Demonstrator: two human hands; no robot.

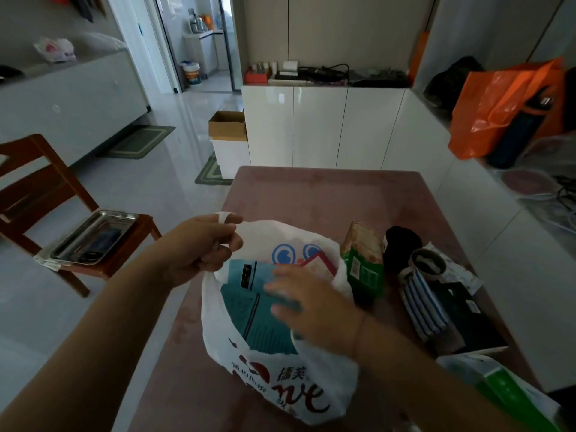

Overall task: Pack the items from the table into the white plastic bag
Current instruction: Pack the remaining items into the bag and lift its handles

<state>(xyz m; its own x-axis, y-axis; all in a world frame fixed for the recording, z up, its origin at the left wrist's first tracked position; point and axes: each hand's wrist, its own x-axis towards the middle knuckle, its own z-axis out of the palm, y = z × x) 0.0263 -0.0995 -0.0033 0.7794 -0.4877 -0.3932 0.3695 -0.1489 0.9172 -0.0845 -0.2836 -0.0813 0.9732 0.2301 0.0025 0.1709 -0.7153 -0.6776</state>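
Hands work at a white bag on the pink table — the left hand pinches its handle shut, the right hand, fingers spread and blurred, rests on a teal box inside. A green packet and striped cloth lie beside the bag.
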